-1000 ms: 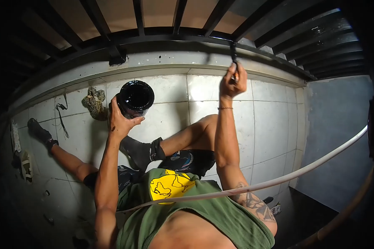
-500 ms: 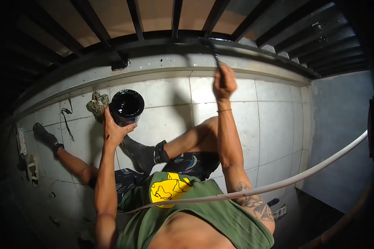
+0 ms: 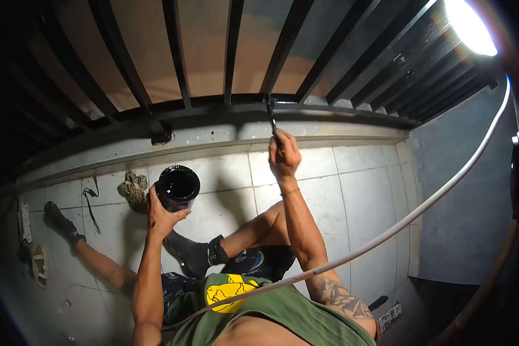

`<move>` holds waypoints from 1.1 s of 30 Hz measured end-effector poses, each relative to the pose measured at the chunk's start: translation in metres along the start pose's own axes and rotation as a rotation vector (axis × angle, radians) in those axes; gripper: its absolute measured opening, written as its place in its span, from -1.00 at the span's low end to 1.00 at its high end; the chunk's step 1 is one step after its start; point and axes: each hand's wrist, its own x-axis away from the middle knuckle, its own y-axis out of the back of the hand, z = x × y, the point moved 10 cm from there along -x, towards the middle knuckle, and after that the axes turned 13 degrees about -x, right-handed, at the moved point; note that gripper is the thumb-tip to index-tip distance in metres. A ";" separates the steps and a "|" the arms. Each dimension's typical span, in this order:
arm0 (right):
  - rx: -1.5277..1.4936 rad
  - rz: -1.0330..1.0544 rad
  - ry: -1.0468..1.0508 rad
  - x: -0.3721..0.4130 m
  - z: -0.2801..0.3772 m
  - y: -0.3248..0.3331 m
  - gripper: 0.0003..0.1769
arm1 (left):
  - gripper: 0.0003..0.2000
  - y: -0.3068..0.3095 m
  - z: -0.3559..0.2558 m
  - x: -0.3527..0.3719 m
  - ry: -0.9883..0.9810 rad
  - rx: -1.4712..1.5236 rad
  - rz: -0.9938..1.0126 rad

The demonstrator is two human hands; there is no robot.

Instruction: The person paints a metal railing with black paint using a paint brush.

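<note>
My left hand (image 3: pixel 162 218) is wrapped around the side of a round tub of black paint (image 3: pixel 180 182), its mouth facing up and its inner wall coated black. Further forward, my right hand (image 3: pixel 284 157) grips a paintbrush (image 3: pixel 271 115) by the handle. The brush head points away from me and overlaps the bottom rail of a black metal railing (image 3: pixel 216 106), near the foot of one upright bar. Below that rail runs a pale ledge (image 3: pixel 199 134) dotted with dark specks.
A crumpled rag (image 3: pixel 134 187) lies left of the tub, near a dark strip (image 3: pixel 90 202) on the tiled floor (image 3: pixel 352 202). At upper right a bright lamp (image 3: pixel 472 27) shines, and its white cable (image 3: pixel 438 207) crosses close over my right arm. A blue-grey wall (image 3: pixel 461 190) stands at right.
The view has tilted up, bringing the lamp into sight. My right hand and the brush have shifted left along the bottom rail. My left hand still holds the tub beside the rag.
</note>
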 end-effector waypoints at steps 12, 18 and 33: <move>-0.211 -0.006 0.052 -0.112 0.038 0.091 -0.81 | -0.05 -0.007 -0.025 -0.006 -0.058 0.065 0.045; 0.030 0.681 0.406 -0.143 0.078 0.006 -0.80 | -0.06 0.006 -0.026 -0.009 -0.053 0.046 0.033; 0.288 0.283 1.031 -0.169 0.150 0.030 -0.82 | -0.04 0.002 -0.036 -0.010 -0.081 -0.003 0.026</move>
